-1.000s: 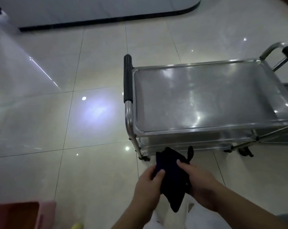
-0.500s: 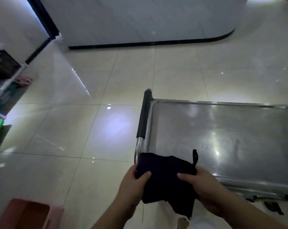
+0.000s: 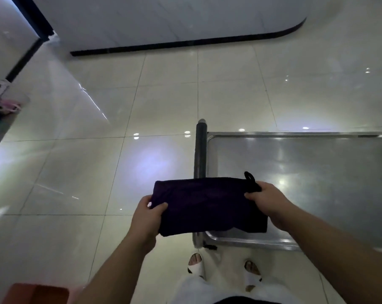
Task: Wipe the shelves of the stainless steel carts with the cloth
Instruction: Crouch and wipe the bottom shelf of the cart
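We hold the dark cloth stretched flat between both hands, above the near left corner of the cart's top shelf. The left hand pinches the cloth's left edge, thumb on top and fingers curled beneath; the right hand grips the right edge, just below the small hanging loop at the cloth's upper right corner. The cloth appears folded into a rectangle and is held in the air; we cannot tell whether its lower edge touches the shelf rim. The cart's black-sleeved handle runs forward from beneath the cloth, between the two hands. The shelf extends to the right of and beyond the right hand and shows only reflections; no wiped streak can be made out on it. We judge that the wiping of this shelf has not started: the cloth is prepared, but not yet laid on the steel. Remaining work, as far as can be judged, is the whole top shelf, any lower shelves hidden beneath it, and any further carts outside this view.
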